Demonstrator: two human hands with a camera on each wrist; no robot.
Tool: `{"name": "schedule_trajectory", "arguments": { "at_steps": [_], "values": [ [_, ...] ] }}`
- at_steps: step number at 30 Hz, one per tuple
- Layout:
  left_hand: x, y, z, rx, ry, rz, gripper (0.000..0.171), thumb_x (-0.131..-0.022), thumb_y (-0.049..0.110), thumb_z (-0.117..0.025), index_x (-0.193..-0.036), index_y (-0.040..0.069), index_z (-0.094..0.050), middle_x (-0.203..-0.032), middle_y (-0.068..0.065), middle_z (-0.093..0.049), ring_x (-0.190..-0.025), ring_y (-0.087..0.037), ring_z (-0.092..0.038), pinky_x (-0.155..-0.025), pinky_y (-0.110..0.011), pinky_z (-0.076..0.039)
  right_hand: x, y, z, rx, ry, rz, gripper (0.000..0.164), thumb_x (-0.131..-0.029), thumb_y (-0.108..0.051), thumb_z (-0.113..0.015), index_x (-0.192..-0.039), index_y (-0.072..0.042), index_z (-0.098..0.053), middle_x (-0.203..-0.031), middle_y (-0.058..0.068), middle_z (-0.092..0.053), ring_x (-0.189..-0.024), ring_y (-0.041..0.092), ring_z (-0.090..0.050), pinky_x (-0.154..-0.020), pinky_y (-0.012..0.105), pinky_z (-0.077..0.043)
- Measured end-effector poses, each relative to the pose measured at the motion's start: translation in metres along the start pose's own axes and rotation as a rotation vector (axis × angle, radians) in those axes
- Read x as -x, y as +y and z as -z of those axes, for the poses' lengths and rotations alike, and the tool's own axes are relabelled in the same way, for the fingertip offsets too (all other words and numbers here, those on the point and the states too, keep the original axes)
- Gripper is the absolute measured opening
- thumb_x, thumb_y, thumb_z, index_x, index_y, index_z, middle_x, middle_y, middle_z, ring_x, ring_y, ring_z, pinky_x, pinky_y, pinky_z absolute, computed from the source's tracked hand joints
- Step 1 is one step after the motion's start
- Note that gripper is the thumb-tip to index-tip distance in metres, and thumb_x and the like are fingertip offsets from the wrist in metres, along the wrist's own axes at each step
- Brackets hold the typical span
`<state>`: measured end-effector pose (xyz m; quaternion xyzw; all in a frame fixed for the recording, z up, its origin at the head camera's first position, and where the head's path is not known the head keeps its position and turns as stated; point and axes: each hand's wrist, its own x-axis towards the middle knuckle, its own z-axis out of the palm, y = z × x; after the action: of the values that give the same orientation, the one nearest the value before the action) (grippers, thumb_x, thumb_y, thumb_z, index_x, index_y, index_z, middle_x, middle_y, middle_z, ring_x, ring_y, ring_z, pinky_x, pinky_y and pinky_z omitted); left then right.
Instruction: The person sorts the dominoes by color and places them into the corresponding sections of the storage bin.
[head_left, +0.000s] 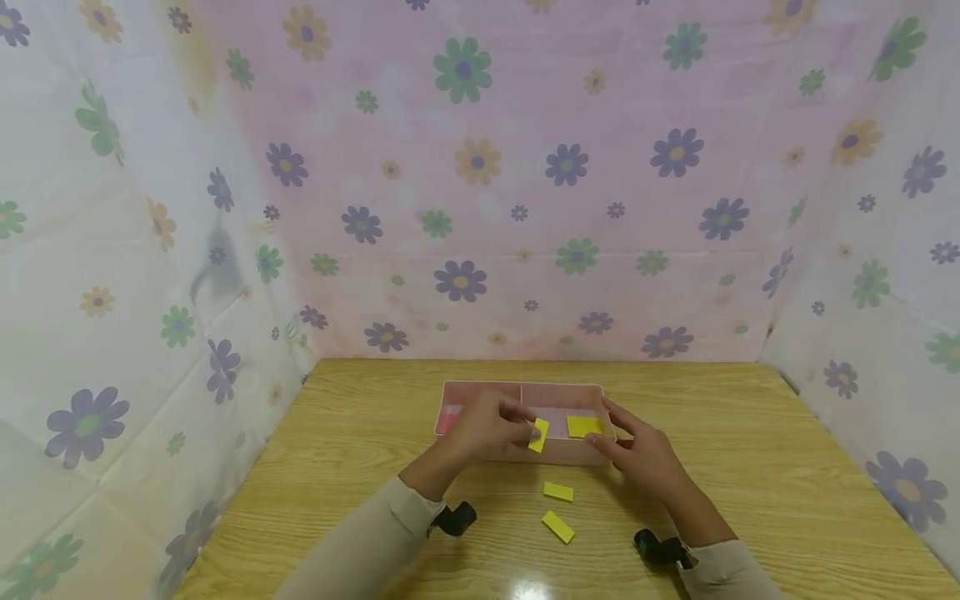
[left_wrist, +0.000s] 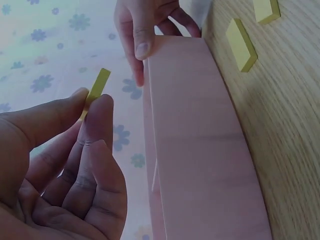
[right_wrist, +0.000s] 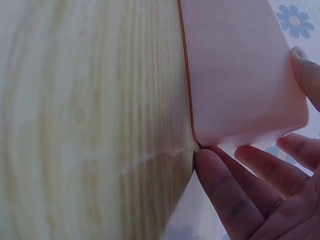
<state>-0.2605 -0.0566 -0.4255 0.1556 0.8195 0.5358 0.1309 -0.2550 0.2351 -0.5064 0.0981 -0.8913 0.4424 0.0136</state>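
Observation:
My left hand [head_left: 487,429] pinches a small flat yellow block [head_left: 538,435] between thumb and fingertip, above the front edge of a pink two-compartment box [head_left: 551,452]. In the left wrist view this block [left_wrist: 97,90] is seen nearly edge-on, apart from the box wall. My right hand [head_left: 641,446] holds the right end of the box, thumb at the front rim and fingers along the end wall. More yellow pieces [head_left: 583,427] lie in the right compartment. Two loose yellow blocks, one nearer the box [head_left: 558,492] and one farther [head_left: 558,527], lie on the table.
The box stands on a wood-grain table [head_left: 360,417]. Something pink-red [head_left: 447,420] shows in the left compartment, mostly hidden by my left hand. A flower-patterned cloth [head_left: 525,183] hangs behind and on both sides.

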Motion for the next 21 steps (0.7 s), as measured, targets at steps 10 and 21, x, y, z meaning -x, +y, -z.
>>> {"name": "schedule_trajectory", "arguments": {
  "at_steps": [10, 21],
  "values": [
    [-0.017, 0.008, 0.004, -0.014, -0.009, 0.03, 0.012, -0.09, 0.024, -0.082, -0.097, 0.014, -0.081, -0.085, 0.002, -0.078, -0.077, -0.017, -0.077, -0.066, -0.032, -0.061, -0.001, -0.001, 0.001, 0.004, -0.003, 0.003, 0.088, -0.094, -0.06, -0.067, -0.164, -0.021, -0.031, -0.162, 0.025, -0.039, -0.131, 0.045, -0.059, -0.09, 0.046, -0.062],
    [-0.042, 0.013, 0.003, 0.025, 0.004, 0.131, 0.012, -0.089, 0.021, -0.083, -0.096, 0.012, -0.081, -0.082, -0.003, -0.079, -0.079, -0.021, -0.079, -0.077, -0.043, -0.065, -0.002, 0.004, -0.001, 0.016, 0.007, 0.008, 0.09, -0.092, -0.064, -0.067, -0.164, -0.022, -0.032, -0.161, 0.023, -0.041, -0.136, 0.045, -0.054, -0.092, 0.048, -0.061]
  ]
}}
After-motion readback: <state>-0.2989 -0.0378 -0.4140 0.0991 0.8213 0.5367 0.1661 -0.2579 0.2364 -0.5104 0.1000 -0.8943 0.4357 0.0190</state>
